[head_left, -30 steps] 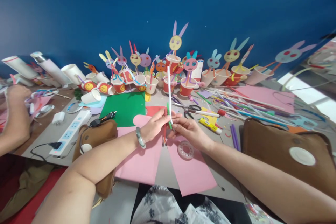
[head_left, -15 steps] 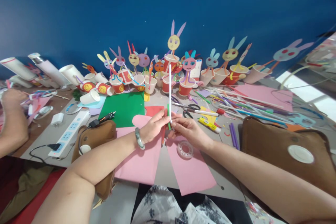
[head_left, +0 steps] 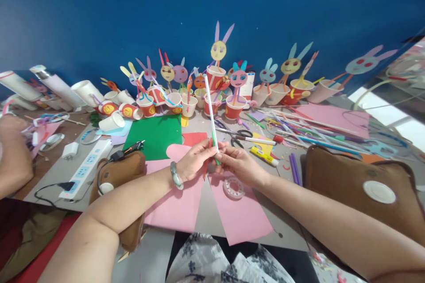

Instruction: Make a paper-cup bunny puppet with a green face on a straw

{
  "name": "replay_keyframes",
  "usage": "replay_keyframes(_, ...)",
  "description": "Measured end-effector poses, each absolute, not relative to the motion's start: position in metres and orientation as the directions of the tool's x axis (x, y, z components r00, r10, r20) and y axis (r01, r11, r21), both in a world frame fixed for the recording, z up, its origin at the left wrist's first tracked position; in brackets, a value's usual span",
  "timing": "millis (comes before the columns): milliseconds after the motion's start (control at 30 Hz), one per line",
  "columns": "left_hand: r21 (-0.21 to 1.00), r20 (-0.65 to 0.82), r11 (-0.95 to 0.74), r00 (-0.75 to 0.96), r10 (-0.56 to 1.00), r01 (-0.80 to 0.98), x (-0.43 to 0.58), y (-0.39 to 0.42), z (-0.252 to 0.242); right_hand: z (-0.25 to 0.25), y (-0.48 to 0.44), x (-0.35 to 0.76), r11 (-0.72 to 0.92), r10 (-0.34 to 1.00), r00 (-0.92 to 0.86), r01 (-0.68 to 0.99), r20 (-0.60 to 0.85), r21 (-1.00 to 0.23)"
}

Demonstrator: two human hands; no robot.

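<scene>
My left hand (head_left: pixel 194 159), with a bangle on its wrist, is closed in a pinch at the lower part of a long white straw (head_left: pixel 211 108). My right hand (head_left: pixel 239 163) pinches the same straw's lower end from the other side, fingertips meeting the left ones. The straw stands up from the fingers, its top leaning left. A short green straw piece (head_left: pixel 217 161) shows among the fingertips, its middle partly hidden. Below the hands lie pink paper sheets (head_left: pixel 175 205) and a clear roll of tape (head_left: pixel 233 188).
Paper cups bearing rabbit-faced figures (head_left: pixel 234 108) line the blue wall. Scissors (head_left: pixel 245 134), a yellow glue stick (head_left: pixel 264 156) and many loose straws (head_left: pixel 318 135) lie right of centre. Brown pouches (head_left: pixel 352 190) flank my arms. A power strip (head_left: pixel 86 169) and another person's arm (head_left: pixel 15 154) are at left.
The white straw has tilted from nearly upright, its top moving left. Both hands stay together in almost the same place, and the other person's hand at the left has shifted slightly.
</scene>
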State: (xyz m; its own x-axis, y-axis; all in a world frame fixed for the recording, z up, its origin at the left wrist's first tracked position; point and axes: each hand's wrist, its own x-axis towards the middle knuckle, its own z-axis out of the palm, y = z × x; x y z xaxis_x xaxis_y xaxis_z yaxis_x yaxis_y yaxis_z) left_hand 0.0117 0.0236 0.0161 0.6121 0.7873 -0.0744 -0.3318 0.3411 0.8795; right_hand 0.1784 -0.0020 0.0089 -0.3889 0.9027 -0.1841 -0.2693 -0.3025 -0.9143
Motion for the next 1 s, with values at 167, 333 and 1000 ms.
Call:
replay_keyframes(167,0.882,-0.088,0.346,0.609,0.788,-0.320,0.012,0.025,0.016,0.010,-0.001,0.179,-0.352,0.888,-0.408,-0.302,-0.214,-0.886)
replay_keyframes(333,0.912,-0.056,0.278,0.581,0.812,-0.300,0.010,0.026,0.014,0.012,-0.002,0.180,-0.372,0.881,-0.415,-0.315,-0.226,-0.873)
replay_keyframes(1000,0.914,-0.097,0.284,0.523,0.847,-0.290,0.009,0.024,0.014,0.015,-0.003,0.181,-0.298,0.890,-0.399,-0.145,-0.220,-0.943)
